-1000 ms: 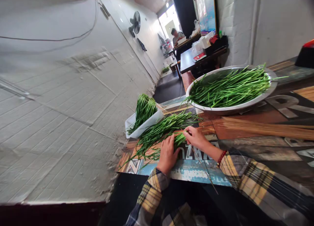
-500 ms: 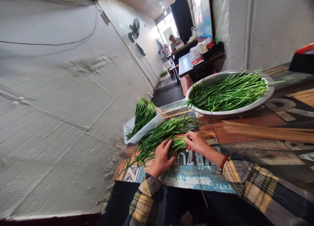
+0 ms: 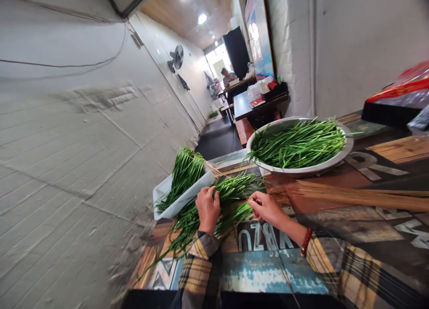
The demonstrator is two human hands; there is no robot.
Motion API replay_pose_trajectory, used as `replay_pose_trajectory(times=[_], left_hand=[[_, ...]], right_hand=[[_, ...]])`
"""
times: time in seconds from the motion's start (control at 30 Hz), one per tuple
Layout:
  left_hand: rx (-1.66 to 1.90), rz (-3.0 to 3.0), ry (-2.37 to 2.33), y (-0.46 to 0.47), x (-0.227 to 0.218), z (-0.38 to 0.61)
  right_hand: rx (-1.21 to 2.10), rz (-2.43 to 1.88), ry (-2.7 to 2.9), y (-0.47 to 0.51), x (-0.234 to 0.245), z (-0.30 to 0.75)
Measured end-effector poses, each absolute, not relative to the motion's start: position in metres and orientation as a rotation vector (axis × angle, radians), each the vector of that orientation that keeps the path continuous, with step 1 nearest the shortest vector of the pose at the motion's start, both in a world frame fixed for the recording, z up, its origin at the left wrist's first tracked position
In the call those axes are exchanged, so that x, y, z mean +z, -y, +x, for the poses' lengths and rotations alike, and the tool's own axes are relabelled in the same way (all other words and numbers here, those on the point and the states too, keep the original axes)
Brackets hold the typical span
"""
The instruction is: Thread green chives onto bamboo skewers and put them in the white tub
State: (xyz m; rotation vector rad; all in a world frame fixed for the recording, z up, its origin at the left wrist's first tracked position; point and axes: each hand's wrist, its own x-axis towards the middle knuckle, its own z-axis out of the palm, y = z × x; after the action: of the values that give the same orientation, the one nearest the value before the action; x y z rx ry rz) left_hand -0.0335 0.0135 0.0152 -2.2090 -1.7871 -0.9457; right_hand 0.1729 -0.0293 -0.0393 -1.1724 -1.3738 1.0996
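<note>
Bent over a surface [image 3: 241, 273] of patterned boards and lettering, with both hands at the near edge. Left hand [image 3: 207, 209] laid over a loose pile of greens [image 3: 236, 186], fingers slightly curled and near one another; impossible to tell a grip from a light touch. Right hand [image 3: 264, 208] pinching with thumb and forefinger at the paler ends of a small bunch [image 3: 237, 214] in front of the pile, with held sticks [image 3: 283, 269] slanting out from below the palm and past the surface's near edge. Too fine to count for sure; probably more than one.

Apparently finished: the hanging greens [image 3: 187, 170] in the white tray [image 3: 192, 198], just beyond the left hand, folded over in a thick row, with pale stick ends [image 3: 212, 167] jutting from the side nearer the bowl. Seemingly in progress: the small bunch between the hands, lying flat, with how much of it threaded hidden by the right hand's fingers. Remaining, by the look of it: the loose pile beside the tray, plus the greater share, a heap of long greens [image 3: 298, 146] in the metal bowl [image 3: 349, 144] farther back to the right. Also to the right, in front of the bowl, a stick pile [image 3: 362, 196], lying flat and seemingly unused. Judging by these amounts, well begun but far from done.
</note>
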Motion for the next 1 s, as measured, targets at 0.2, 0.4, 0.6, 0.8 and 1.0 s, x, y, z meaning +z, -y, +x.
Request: replay_pose_trajectory(times=[0.2,0.4,0.6,0.8,1.0], left_hand=[[-0.640,-2.150,1.674,-0.014,0.021,-0.030],[-1.005,-2.360,1.499,-0.011,0.030,-0.017],[-1.320,-2.963,1.656,-0.014,0.011,0.011],[-1.662,-3.163,1.928,-0.012,-0.003,0.013],[-1.801,-3.256,2.038,-0.007,0.003,0.012]], right_hand=[[1.072,-1.190,1.362,0.025,-0.039,0.172],[1.016,-1.221,1.387,0.026,-0.036,0.173],[0.814,-1.241,1.458,0.033,-0.025,0.176],[0.631,-1.261,1.591,0.044,-0.021,0.175],[0.755,-1.319,1.582,0.047,-0.018,0.180]])
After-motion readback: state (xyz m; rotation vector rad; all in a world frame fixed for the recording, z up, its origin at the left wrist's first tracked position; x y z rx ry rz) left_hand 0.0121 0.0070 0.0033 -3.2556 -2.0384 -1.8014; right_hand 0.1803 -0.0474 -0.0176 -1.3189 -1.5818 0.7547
